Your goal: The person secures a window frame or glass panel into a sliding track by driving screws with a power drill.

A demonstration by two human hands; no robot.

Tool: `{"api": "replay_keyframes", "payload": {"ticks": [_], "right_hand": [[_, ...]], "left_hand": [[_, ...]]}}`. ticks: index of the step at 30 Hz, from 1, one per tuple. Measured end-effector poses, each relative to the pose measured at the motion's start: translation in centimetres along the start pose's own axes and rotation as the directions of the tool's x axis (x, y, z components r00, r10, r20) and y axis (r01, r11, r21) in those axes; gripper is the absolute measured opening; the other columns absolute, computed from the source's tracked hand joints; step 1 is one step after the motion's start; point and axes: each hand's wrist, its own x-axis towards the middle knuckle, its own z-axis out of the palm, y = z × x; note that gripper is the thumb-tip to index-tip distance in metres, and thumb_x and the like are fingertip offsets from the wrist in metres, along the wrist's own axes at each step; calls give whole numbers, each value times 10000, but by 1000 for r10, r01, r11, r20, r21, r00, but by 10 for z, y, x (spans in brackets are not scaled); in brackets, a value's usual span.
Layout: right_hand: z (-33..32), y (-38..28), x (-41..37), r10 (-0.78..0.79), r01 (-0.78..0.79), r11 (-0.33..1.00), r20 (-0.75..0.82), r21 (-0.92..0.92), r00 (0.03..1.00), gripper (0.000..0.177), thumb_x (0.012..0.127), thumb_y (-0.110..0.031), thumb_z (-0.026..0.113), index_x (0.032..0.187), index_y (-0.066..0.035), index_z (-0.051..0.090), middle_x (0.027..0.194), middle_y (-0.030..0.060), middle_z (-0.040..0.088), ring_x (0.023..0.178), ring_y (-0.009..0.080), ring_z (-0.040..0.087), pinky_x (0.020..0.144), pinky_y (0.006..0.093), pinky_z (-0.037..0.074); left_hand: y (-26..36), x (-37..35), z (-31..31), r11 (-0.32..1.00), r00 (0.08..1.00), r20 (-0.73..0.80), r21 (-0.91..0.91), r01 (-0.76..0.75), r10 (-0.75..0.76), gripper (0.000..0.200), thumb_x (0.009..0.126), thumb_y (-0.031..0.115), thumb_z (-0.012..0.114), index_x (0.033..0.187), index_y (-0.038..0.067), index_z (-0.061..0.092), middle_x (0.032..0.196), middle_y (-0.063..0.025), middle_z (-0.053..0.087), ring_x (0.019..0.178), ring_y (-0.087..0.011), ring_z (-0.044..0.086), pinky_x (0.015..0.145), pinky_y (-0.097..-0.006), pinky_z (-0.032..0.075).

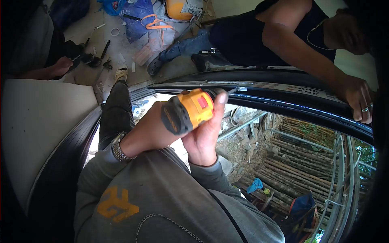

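Observation:
A yellow and black cordless drill [193,108] is held in front of my chest, its nose toward the black metal frame [267,98]. My left hand [152,127], with a metal watch at the wrist, is closed around the drill's handle, most of which is hidden. Against the drill's near side and front rests my right hand [206,137]; its thumb lies along the nose and some fingers are hidden behind the tool. A thin bit [232,91] reaches close to the frame; whether it touches cannot be told.
A co-worker's hand [358,99] presses on the frame at right. Another person's hand [60,67] shows upper left. Plastic bags [137,20] and tools [105,49] lie on the floor. Beyond the opening are stacked bamboo poles [296,174] and metal scaffolding tubes [340,178], well below.

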Motion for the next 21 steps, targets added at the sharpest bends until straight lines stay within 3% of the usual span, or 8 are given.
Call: {"api": "replay_keyframes", "payload": {"ticks": [5, 9, 10, 14, 15, 17, 19, 21], "right_hand": [[9, 0, -12, -64, 53, 993, 109, 103, 992, 715, 930, -665, 444, 1151, 1, 582, 1151, 156, 646, 1090, 267, 616, 945, 390, 492], [8, 11, -15, 38, -29, 998, 156, -58, 987, 701, 956, -606, 458, 1272, 17, 513, 1267, 167, 592, 1160, 252, 581, 1007, 397, 455], [3, 19, -18, 71, -63, 997, 184, -49, 980, 662, 968, -565, 472, 1283, 17, 506, 1261, 152, 597, 1165, 237, 578, 1008, 388, 452], [1, 39, -30, 192, -217, 974, 270, 68, 944, 480, 961, -407, 607, 1204, 6, 581, 1158, 100, 640, 1077, 157, 609, 947, 313, 469], [1, 40, -31, 170, -203, 975, 277, 96, 946, 480, 961, -407, 607, 1204, 6, 581, 1158, 100, 640, 1077, 157, 609, 947, 313, 469], [-4, 43, -31, 191, -300, 934, 436, 196, 879, 485, 961, -393, 615, 1255, -15, 540, 1181, 69, 613, 1106, 126, 561, 959, 294, 431], [-32, 61, -27, 236, -312, 942, 423, 121, 875, 502, 955, -384, 628, 1284, -24, 507, 1180, 40, 594, 1076, 107, 540, 938, 270, 411], [-51, 49, -35, 259, -212, 961, 307, -178, 916, 441, 1000, -392, 524, 1290, -63, 474, 1290, 55, 569, 1246, 120, 454, 998, 325, 329]], "left_hand": [[17, -4, -17, 999, 996, 85, -43, 30, -27, 252, 741, 172, 712, 937, 38, 625, 792, -154, 657, 767, -345, 660, 654, -390, 517], [21, -23, -23, 980, 988, 66, 157, 125, -137, 261, 749, 146, 720, 978, 53, 635, 868, -120, 678, 820, -292, 677, 708, -363, 525], [28, -28, -25, 977, 977, -10, 3, 214, -214, 280, 777, 161, 738, 1017, 54, 643, 889, -93, 681, 835, -276, 678, 742, -357, 531], [17, -71, -34, 948, 950, -13, 66, 312, -312, 382, 799, 216, 788, 1108, 55, 631, 993, -97, 688, 918, -239, 683, 795, -319, 526], [22, -83, -34, 902, 901, -42, -29, 430, -431, 383, 818, 203, 785, 1122, 41, 617, 1016, -92, 688, 924, -199, 677, 811, -312, 523], [14, -105, -30, 873, 869, -143, -207, 441, -473, 363, 835, 174, 772, 1118, 20, 605, 973, -67, 686, 903, -177, 667, 818, -325, 527], [7, -122, -29, 907, 877, -233, -154, 393, -420, 318, 848, 127, 745, 1097, 5, 589, 920, -51, 669, 797, -143, 656, 720, -290, 531], [19, -121, -27, 848, 758, -381, -265, 458, -529, 279, 863, 120, 718, 1075, 11, 573, 863, -43, 641, 659, -106, 619, 579, -232, 488]]}}
